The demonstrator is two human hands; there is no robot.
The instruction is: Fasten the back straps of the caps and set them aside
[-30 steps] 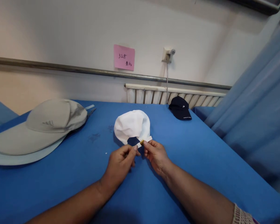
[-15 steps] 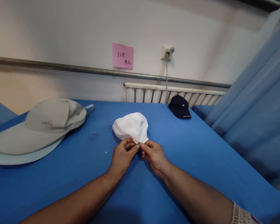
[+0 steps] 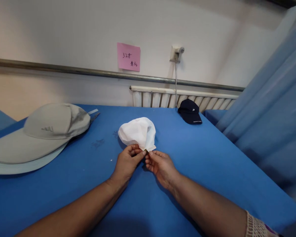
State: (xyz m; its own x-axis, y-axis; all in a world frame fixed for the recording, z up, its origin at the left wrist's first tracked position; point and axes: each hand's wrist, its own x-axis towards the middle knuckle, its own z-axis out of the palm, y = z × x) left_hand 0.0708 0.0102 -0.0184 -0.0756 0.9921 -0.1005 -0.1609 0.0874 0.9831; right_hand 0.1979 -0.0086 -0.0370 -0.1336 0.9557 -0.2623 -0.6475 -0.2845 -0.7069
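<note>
A white cap rests on the blue-covered table, its back edge toward me. My left hand is closed, pinching that near edge where the strap ends meet. Right beside it, thumb and fingers of my right hand pinch the other side of the same edge. A small dark gold bit, perhaps a buckle, shows between the fingertips; most of it is hidden.
Two long-brimmed caps lie stacked at the left, a grey cap on top. A navy cap sits at the far right. Behind the blue table stand a radiator and wall; a blue curtain hangs right.
Both hands keep their pinch on the white cap's edge, with only slight finger movement. The whole view has shifted a little.
</note>
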